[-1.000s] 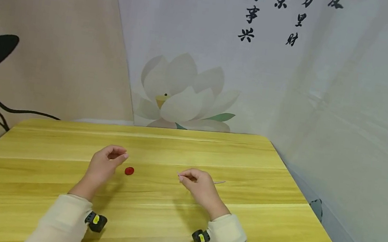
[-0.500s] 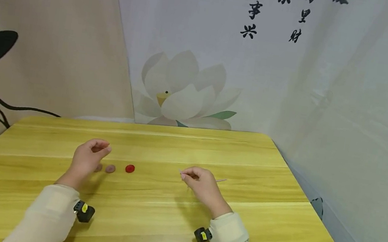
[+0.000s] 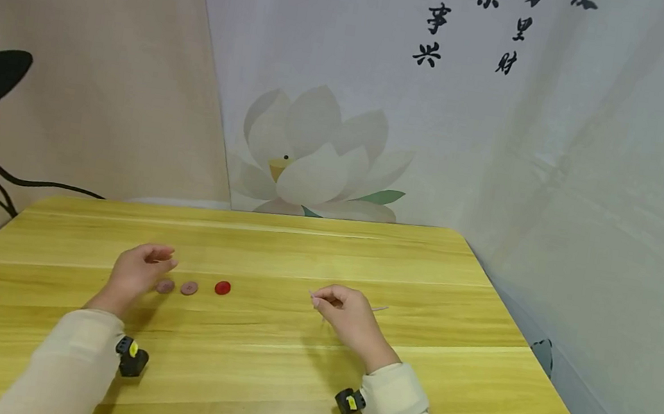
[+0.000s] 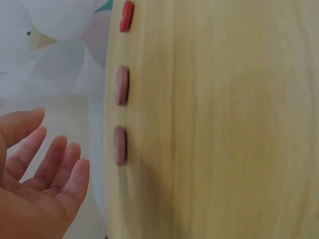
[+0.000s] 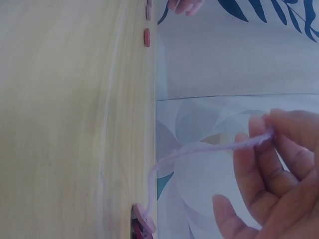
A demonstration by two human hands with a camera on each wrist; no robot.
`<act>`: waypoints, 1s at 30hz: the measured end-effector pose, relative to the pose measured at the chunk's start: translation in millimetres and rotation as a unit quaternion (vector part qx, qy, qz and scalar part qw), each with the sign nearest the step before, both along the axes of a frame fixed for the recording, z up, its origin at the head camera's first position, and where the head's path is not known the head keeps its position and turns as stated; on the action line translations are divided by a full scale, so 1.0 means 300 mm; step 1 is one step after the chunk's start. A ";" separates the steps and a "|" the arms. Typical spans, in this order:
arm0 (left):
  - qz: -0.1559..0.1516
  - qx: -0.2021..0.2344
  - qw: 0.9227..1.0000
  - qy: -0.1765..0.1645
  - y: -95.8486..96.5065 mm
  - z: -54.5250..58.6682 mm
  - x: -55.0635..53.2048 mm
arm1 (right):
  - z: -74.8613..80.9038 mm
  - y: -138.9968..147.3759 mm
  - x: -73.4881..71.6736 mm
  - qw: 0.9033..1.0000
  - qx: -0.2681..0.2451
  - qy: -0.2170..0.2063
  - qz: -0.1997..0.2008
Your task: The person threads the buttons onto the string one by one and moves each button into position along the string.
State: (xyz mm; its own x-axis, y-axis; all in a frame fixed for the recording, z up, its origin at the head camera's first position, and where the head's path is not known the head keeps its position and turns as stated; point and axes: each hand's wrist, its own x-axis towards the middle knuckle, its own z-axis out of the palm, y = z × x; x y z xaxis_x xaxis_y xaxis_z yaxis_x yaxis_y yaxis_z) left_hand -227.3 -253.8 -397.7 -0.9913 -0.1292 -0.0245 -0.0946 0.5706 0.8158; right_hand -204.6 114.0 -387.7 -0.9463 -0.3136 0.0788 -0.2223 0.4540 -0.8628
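Observation:
A red button (image 3: 222, 288) and two pinkish-brown buttons, the middle one (image 3: 189, 288) and the left one (image 3: 165, 286), lie in a row on the wooden table. Just left of this row hovers my left hand (image 3: 134, 273), its fingers loosely bent; the left wrist view shows nothing in the hand (image 4: 45, 184). My right hand (image 3: 349, 318) pinches one end of a pale purple string (image 5: 199, 149) between thumb and forefinger. In the right wrist view the string runs down to a pinkish button (image 5: 143, 217), with a darker red one against it. That lower end is partly cut off.
The light wooden table (image 3: 259, 379) spreads in front, with its far edge behind the buttons. A printed curtain (image 3: 327, 150) with a lotus hangs beyond it. Each wrist carries a small black camera, such as the left one (image 3: 132, 358).
My left hand has moved left, away from the red button, uncovering the two pinkish-brown buttons it hid before. The right hand stays almost in place with the string.

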 end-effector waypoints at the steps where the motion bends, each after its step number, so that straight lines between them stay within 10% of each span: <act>1: -0.003 0.000 1.000 -0.005 -0.006 -0.003 0.000 | -0.001 0.001 0.000 1.000 0.002 0.001 -0.001; 30: -0.061 -0.005 0.993 -0.097 -0.074 -0.035 -0.006 | 0.006 0.011 -0.002 1.000 0.002 -0.006 -0.004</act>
